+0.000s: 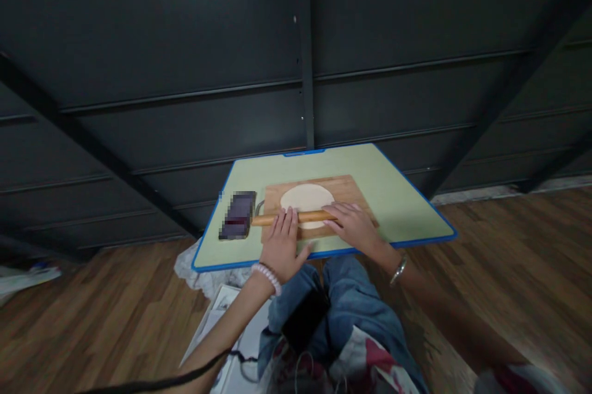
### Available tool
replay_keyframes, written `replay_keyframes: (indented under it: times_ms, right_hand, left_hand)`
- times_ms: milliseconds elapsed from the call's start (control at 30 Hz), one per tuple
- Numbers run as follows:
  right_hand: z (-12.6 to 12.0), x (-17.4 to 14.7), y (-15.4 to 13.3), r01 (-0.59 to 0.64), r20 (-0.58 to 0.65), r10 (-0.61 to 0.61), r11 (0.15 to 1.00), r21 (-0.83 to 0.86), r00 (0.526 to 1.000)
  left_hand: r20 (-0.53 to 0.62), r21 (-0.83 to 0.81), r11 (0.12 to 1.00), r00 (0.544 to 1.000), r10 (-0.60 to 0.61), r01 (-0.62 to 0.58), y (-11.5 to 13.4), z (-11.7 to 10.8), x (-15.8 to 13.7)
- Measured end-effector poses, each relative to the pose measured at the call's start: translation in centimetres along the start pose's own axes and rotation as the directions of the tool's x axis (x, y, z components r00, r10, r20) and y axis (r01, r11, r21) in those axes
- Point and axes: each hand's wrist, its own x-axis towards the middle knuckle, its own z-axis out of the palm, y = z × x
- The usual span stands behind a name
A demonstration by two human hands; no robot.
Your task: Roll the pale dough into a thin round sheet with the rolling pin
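A wooden rolling pin (314, 216) lies crosswise over a flat round of pale dough (306, 197). Under the dough is a wooden cutting board (349, 187) with a metal handle at its left side. My left hand (282, 243) rests on the pin's left part, fingers stretched flat over it and thumb apart. At the right end, my right hand (356, 225) holds the pin, its fingers over the top and its thumb on the near side. That end of the pin is hidden by the hand.
The board rests on a small pale green table (398, 197) with a blue rim. A blurred dark phone-like object (238, 215) lies left of the board. Another dark phone-like object (305, 320) is on my lap. A dark panelled wall (208, 116) stands behind the table, above wood flooring (139, 295).
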Motion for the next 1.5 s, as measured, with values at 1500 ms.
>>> replay_keyframes:
  times_ms: [1500]
  right_hand:
    - [0.8,3.1,3.8,-0.205,0.384,0.478,-0.384,0.9,0.79]
  left_hand:
    - [0.183,0.175,0.965,0.969,0.164,-0.196,2.8,2.5,9.1]
